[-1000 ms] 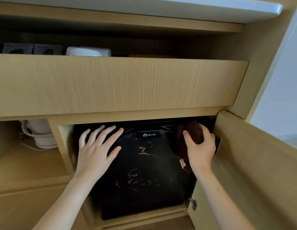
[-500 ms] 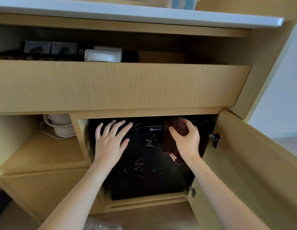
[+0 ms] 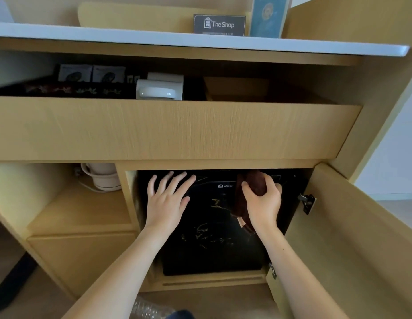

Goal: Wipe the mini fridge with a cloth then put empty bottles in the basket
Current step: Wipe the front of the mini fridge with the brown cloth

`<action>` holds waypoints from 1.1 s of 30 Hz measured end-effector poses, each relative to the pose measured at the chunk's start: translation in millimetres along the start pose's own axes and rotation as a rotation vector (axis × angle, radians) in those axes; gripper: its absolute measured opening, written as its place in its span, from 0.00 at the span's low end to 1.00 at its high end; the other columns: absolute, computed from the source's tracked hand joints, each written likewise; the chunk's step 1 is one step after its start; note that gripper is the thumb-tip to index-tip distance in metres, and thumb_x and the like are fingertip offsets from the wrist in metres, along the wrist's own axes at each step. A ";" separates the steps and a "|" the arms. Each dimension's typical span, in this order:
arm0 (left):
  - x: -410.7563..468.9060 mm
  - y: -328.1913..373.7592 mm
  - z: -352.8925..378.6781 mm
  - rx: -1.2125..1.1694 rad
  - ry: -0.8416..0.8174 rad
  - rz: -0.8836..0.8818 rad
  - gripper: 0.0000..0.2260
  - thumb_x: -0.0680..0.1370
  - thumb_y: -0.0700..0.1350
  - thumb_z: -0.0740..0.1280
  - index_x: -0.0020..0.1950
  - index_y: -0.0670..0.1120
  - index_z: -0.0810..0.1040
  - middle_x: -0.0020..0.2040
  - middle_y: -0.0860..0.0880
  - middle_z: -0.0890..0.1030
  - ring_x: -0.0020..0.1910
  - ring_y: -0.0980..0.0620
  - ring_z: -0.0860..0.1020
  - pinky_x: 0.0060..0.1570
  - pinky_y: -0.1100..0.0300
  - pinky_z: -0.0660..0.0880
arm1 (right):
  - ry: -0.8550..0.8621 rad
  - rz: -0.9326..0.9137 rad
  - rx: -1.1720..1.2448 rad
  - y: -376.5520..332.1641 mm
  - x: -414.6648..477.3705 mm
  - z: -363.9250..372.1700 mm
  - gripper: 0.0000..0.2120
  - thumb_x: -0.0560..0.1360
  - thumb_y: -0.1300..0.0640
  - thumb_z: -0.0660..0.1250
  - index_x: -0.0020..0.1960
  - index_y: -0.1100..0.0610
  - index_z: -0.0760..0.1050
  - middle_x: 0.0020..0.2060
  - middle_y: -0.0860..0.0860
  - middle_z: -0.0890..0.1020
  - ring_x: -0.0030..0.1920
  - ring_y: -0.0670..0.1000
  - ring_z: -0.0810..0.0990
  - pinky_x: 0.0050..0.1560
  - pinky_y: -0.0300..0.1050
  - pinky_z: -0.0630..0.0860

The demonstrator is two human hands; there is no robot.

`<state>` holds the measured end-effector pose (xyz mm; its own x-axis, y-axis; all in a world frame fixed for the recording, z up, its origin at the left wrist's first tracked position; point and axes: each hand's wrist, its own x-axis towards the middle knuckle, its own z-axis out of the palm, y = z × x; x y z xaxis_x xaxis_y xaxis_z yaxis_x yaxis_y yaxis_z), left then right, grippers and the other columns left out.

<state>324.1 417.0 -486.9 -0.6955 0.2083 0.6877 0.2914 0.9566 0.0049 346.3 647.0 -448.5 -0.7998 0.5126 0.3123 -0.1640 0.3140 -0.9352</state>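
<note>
A black mini fridge (image 3: 214,247) sits inside a low wooden cabinet, its door closed and smeared with pale marks. My left hand (image 3: 167,202) lies flat on the upper left of the fridge door, fingers spread. My right hand (image 3: 263,203) presses a dark brown cloth (image 3: 252,187) against the upper right of the door, gripping it. A clear plastic bottle (image 3: 149,310) with a blue cap lies on the floor at the bottom edge. No basket is in view.
The cabinet door (image 3: 352,238) stands open on the right. An open drawer (image 3: 168,127) juts out above the fridge, holding a white box (image 3: 159,90). A white kettle (image 3: 102,176) sits on the left shelf. A white countertop (image 3: 200,40) carries signs.
The view has pulled back and tilted up, showing the countertop and the bottle. My right hand with the cloth slid left along the top of the fridge door. My left hand stayed flat.
</note>
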 end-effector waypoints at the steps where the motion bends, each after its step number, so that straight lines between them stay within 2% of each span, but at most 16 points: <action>1: -0.5 -0.6 0.7 -0.006 0.010 0.007 0.27 0.76 0.47 0.73 0.74 0.54 0.71 0.70 0.52 0.74 0.72 0.45 0.70 0.74 0.40 0.56 | -0.023 -0.021 -0.022 -4.2 -2.4 5.9 0.16 0.74 0.56 0.73 0.61 0.53 0.77 0.53 0.50 0.71 0.44 0.42 0.76 0.46 0.27 0.71; 5: -1.1 -4.9 5.5 -0.006 0.036 0.015 0.27 0.76 0.48 0.73 0.74 0.54 0.71 0.70 0.52 0.74 0.72 0.45 0.69 0.73 0.41 0.56 | -0.149 -0.187 -0.104 -12.2 -12.6 33.8 0.12 0.73 0.55 0.75 0.55 0.53 0.78 0.49 0.48 0.71 0.46 0.44 0.76 0.49 0.34 0.76; 9: -1.1 -4.7 5.9 -0.012 0.033 0.008 0.27 0.76 0.47 0.73 0.74 0.54 0.71 0.71 0.52 0.74 0.72 0.45 0.69 0.73 0.40 0.54 | -0.123 -0.083 -0.051 -1.6 0.1 14.1 0.13 0.73 0.53 0.75 0.56 0.50 0.78 0.50 0.46 0.74 0.46 0.41 0.77 0.44 0.25 0.72; 10: -1.1 -4.2 5.9 -0.010 0.031 0.010 0.27 0.76 0.47 0.73 0.74 0.54 0.71 0.71 0.52 0.74 0.72 0.45 0.69 0.74 0.40 0.54 | -0.088 -0.042 -0.023 4.0 5.2 4.8 0.13 0.73 0.52 0.75 0.56 0.51 0.78 0.51 0.47 0.76 0.46 0.41 0.77 0.44 0.26 0.73; 13: 0.0 -0.1 7.0 -0.005 0.029 -0.006 0.27 0.76 0.47 0.73 0.74 0.54 0.71 0.70 0.52 0.74 0.72 0.44 0.69 0.74 0.40 0.53 | 0.025 0.016 0.031 13.6 10.4 -9.5 0.14 0.72 0.53 0.75 0.57 0.52 0.80 0.52 0.52 0.78 0.46 0.42 0.79 0.52 0.36 0.78; 16: 1.0 6.0 6.2 -0.006 0.035 -0.027 0.26 0.76 0.47 0.73 0.73 0.54 0.72 0.69 0.51 0.75 0.71 0.43 0.69 0.73 0.39 0.53 | 0.033 -0.011 0.035 5.0 -1.8 5.2 0.12 0.73 0.57 0.74 0.55 0.52 0.79 0.51 0.50 0.73 0.44 0.41 0.76 0.45 0.23 0.72; 18: 0.7 6.9 3.1 0.004 0.016 -0.026 0.27 0.76 0.46 0.73 0.74 0.53 0.71 0.70 0.51 0.74 0.72 0.43 0.69 0.73 0.39 0.54 | -0.033 -0.110 -0.005 -5.4 -14.7 24.0 0.12 0.73 0.57 0.74 0.56 0.53 0.78 0.50 0.49 0.71 0.45 0.42 0.76 0.47 0.24 0.72; 21: -0.5 -0.1 -4.6 -0.003 -0.056 0.019 0.29 0.75 0.43 0.72 0.75 0.52 0.69 0.72 0.51 0.72 0.74 0.44 0.68 0.74 0.40 0.55 | -0.114 -0.200 -0.034 -9.7 -27.8 40.7 0.14 0.73 0.56 0.74 0.58 0.53 0.78 0.50 0.49 0.71 0.47 0.44 0.76 0.53 0.33 0.75; 22: -1.0 -5.6 -7.6 -0.021 -0.082 0.050 0.29 0.75 0.42 0.72 0.76 0.52 0.69 0.74 0.51 0.71 0.75 0.44 0.67 0.75 0.41 0.56 | -0.108 -0.190 -0.023 -9.4 -29.1 40.5 0.15 0.73 0.56 0.74 0.59 0.53 0.78 0.50 0.49 0.71 0.47 0.44 0.76 0.53 0.33 0.75; 24: -1.1 -18.7 -14.4 -0.063 -0.120 0.092 0.29 0.75 0.39 0.71 0.75 0.49 0.69 0.75 0.50 0.70 0.76 0.46 0.65 0.76 0.45 0.57 | -0.075 -0.141 0.016 -6.4 -28.3 34.3 0.15 0.74 0.56 0.74 0.60 0.51 0.78 0.51 0.48 0.71 0.47 0.41 0.76 0.50 0.27 0.73; 27: -8.8 -30.4 -26.0 -0.144 -0.098 -0.078 0.25 0.77 0.36 0.70 0.74 0.44 0.71 0.74 0.46 0.71 0.75 0.45 0.66 0.74 0.53 0.59 | 0.006 -0.062 0.040 -2.6 -26.6 31.5 0.16 0.74 0.56 0.74 0.61 0.50 0.78 0.51 0.46 0.70 0.45 0.40 0.76 0.43 0.23 0.70; 29: -16.1 -30.5 -29.8 -0.179 -0.100 -0.155 0.25 0.79 0.36 0.68 0.76 0.43 0.68 0.76 0.46 0.68 0.77 0.48 0.62 0.74 0.56 0.55 | 0.014 -0.079 0.013 -6.0 -32.2 43.8 0.16 0.74 0.56 0.74 0.61 0.51 0.78 0.50 0.46 0.69 0.45 0.44 0.77 0.46 0.27 0.71; 31: -22.1 -29.4 -28.6 -0.200 -0.109 -0.139 0.27 0.79 0.35 0.67 0.77 0.42 0.66 0.78 0.47 0.65 0.79 0.51 0.56 0.75 0.58 0.52 | -0.043 -0.148 -0.031 -13.8 -43.5 63.9 0.17 0.73 0.56 0.74 0.61 0.53 0.78 0.50 0.48 0.69 0.46 0.50 0.77 0.50 0.38 0.76; 33: -22.9 -30.5 -28.1 -0.214 -0.113 -0.127 0.27 0.78 0.34 0.67 0.77 0.42 0.66 0.78 0.47 0.64 0.79 0.52 0.55 0.75 0.58 0.53 | -0.100 -0.246 -0.118 -19.2 -56.3 86.0 0.18 0.72 0.58 0.75 0.61 0.54 0.79 0.49 0.49 0.69 0.46 0.53 0.76 0.51 0.44 0.79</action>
<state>349.6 377.3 -482.3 -0.8010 0.1222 0.5861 0.3208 0.9141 0.2479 344.8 543.4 -462.5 -0.7984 0.3298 0.5038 -0.2965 0.5129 -0.8056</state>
